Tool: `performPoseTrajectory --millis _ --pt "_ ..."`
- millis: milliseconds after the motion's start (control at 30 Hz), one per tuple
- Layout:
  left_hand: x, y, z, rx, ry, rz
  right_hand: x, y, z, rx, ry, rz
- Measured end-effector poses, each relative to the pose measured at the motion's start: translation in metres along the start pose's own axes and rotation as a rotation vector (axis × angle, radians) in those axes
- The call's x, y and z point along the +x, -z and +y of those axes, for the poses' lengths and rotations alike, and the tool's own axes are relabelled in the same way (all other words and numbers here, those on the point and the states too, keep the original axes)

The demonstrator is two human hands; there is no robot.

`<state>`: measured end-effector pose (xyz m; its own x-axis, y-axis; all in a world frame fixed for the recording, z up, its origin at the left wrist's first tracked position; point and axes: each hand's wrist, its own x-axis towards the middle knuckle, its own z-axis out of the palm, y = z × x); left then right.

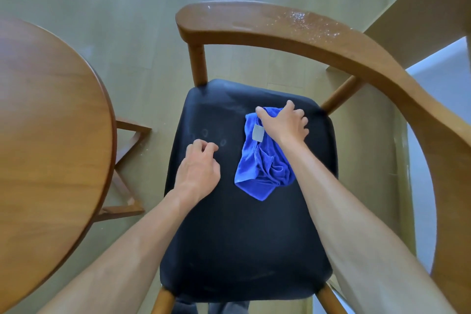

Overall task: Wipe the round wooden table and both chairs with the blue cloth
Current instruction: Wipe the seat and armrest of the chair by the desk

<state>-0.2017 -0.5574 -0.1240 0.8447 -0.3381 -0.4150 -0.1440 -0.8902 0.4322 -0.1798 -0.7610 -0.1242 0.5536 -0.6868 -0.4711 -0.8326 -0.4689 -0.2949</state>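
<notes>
A wooden chair with a black padded seat (pixel 244 237) stands below me. Its curved wooden backrest (pixel 293 30) arcs across the top and right, with wet droplets on it. The blue cloth (pixel 260 166) lies crumpled on the seat's far right part. My right hand (pixel 285 122) presses down on the cloth's far end, fingers spread over it. My left hand (pixel 198 168) rests on the bare seat to the left of the cloth, fingers loosely curled and holding nothing. The round wooden table (pixel 48 140) fills the left side.
The table's wooden base (pixel 127 166) shows on the pale wood floor (pixel 102 7) between table and chair. A light-coloured board or furniture panel (pixel 420 13) stands at the upper right behind the backrest. Faint smudge marks show on the seat near my left hand.
</notes>
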Motion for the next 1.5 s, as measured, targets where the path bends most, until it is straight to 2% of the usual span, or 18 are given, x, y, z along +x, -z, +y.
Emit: performPoseTrajectory --millis 133,233,433,667,800,967,1100,1200,1333,1500 --pt "0.009 -0.002 0.014 -0.008 -0.024 -0.004 0.0 -0.004 -0.012 -0.258 0.016 0.066" --pt "0.011 -0.002 0.02 -0.02 -0.026 -0.01 0.002 0.002 -0.017 -0.329 0.052 0.021" --pt "0.023 0.005 0.023 -0.057 -0.013 -0.03 0.014 0.037 0.023 0.095 0.097 -0.003" --pt "0.055 0.006 0.053 -0.134 -0.079 -0.134 0.019 0.054 0.06 0.387 -0.041 -0.142" --pt "0.084 -0.003 0.078 -0.07 -0.224 -0.155 0.02 0.054 0.062 0.181 0.142 -0.143" --pt "0.095 -0.006 0.087 0.07 -0.346 -0.201 -0.001 0.08 0.064 0.165 0.329 -0.204" --pt "0.076 0.033 0.079 -0.058 -0.49 -0.22 -0.033 0.11 0.073 0.116 0.39 -0.161" --pt "0.054 0.074 0.078 -0.053 -0.628 -0.178 -0.056 0.126 0.071 0.066 0.494 -0.105" --pt "0.028 0.116 0.083 0.032 -0.673 -0.102 -0.081 0.138 0.058 0.056 0.625 -0.048" --pt "0.012 0.156 0.094 0.089 -0.639 -0.1 -0.099 0.15 0.039 0.146 0.564 -0.062"
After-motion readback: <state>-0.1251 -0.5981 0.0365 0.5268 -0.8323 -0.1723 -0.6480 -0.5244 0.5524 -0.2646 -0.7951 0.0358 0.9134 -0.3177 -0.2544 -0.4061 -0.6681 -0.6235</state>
